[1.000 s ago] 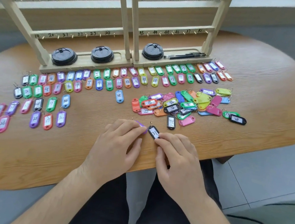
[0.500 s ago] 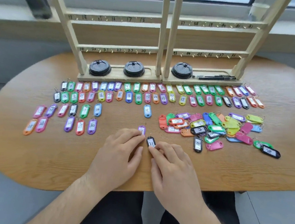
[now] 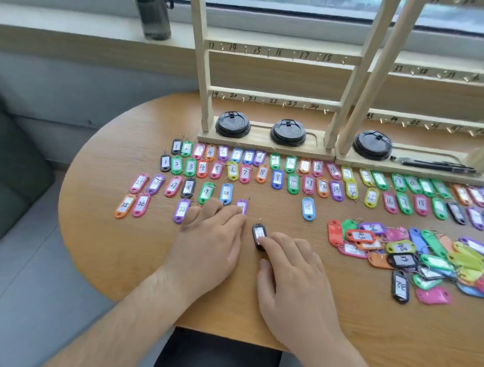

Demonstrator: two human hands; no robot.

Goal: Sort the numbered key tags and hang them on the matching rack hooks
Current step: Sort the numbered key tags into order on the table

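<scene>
The right hand (image 3: 294, 272) is lying flat on the table (image 3: 98, 244), its straight index finger pressing a black tag (image 3: 259, 234). Just left, the left hand (image 3: 211, 236) is touching a purple tag (image 3: 242, 206) with extended fingers. An unsorted pile (image 3: 405, 247) is lying right. Farther, sorted rows (image 3: 262, 172) are lying before the rack (image 3: 272, 95).

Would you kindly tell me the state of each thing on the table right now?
left hand, flat, fingertips touching purple tag
right hand, fingertip pressing black tag
rack hooks, visible ones bare
sorted tags, lying in rows
unsorted pile, heaped, overlapping
black lids, seated in rack base
bottle, upright
</scene>
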